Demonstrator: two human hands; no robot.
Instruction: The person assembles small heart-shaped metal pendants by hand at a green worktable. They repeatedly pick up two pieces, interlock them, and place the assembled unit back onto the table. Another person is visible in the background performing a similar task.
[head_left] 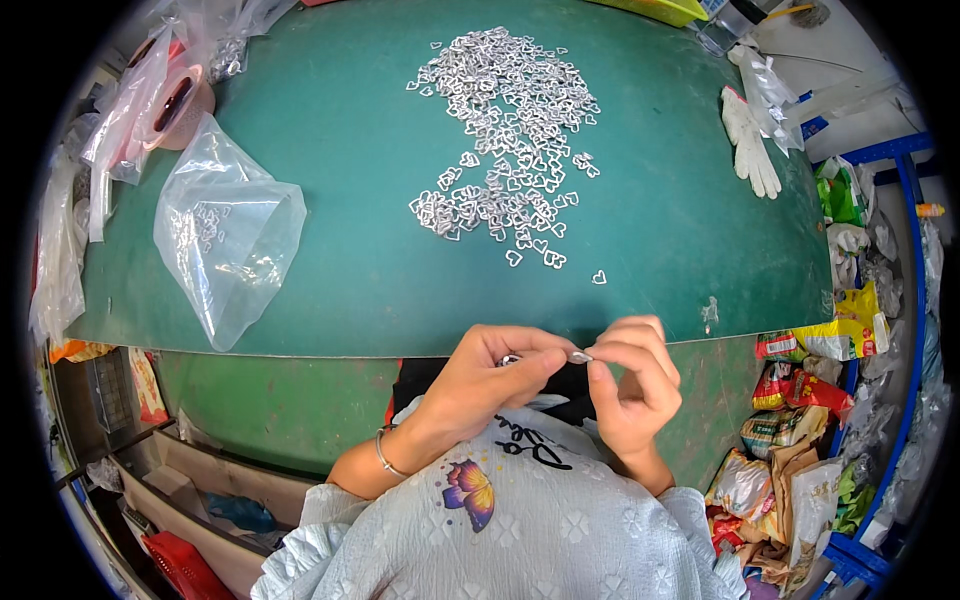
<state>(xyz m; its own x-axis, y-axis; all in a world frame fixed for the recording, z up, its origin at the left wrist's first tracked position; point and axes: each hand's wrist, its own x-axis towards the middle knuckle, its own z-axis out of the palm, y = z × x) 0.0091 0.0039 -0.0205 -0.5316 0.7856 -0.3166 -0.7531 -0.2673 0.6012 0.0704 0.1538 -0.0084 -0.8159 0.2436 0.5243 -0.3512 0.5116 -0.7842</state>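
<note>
At the table's near edge, my left hand and my right hand meet fingertip to fingertip. Both pinch a small silvery metal heart, seen nearly edge-on and partly covered by the fingers. More silvery metal shows in the curl of my left hand; its exact form is hidden. Beyond my hands spreads a big heap of open heart-shaped metal pieces, with a smaller cluster on its near side. A single loose heart lies closest to my right hand.
On the green table, a clear plastic bag with some hearts inside lies at left. Behind it stands a pink basket. A white glove rests at the right edge. Bags of packaging fill a blue-framed rack at right.
</note>
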